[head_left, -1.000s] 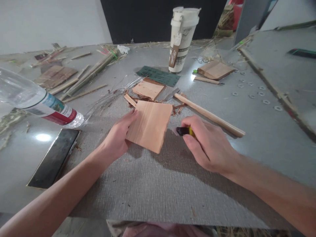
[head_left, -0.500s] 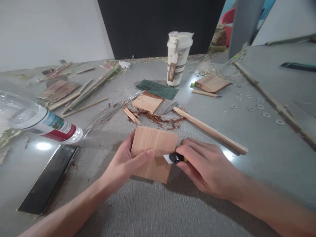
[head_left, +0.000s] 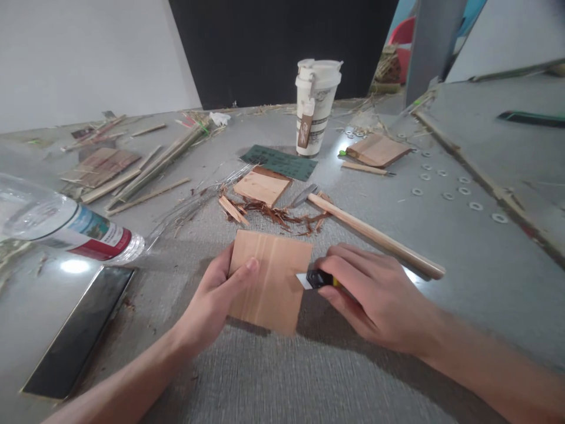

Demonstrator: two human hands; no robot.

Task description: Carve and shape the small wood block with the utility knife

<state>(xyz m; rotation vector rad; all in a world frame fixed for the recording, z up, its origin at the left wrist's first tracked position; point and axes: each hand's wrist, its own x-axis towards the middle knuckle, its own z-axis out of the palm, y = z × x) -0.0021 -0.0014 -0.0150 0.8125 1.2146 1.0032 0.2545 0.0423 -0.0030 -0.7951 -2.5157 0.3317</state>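
A thin, squarish wooden board [head_left: 279, 285] is gripped at its left edge by my left hand [head_left: 220, 294], thumb on top and the other fingers behind. My right hand [head_left: 371, 294] is closed around a black and yellow utility knife [head_left: 318, 278]. The blade is out and lies at the board's right edge; whether it cuts into the wood I cannot tell. Just beyond are another pale wood piece [head_left: 263, 187], a strip of dark brown shavings [head_left: 276, 215] and a tool with a long wooden handle [head_left: 375, 234].
A clear bottle [head_left: 95, 232] lies at left, near a black phone-like slab [head_left: 82, 333]. Behind stand a lidded paper cup [head_left: 324, 112] and a green sheet [head_left: 278, 162]. To the right are a wooden block [head_left: 378, 149] and scattered washers [head_left: 475, 206]. Wood strips [head_left: 163, 162] lie back left.
The board has turned slightly and come a little nearer, with its face now showing as one plane. The knife blade has moved from lying across the board to its right edge.
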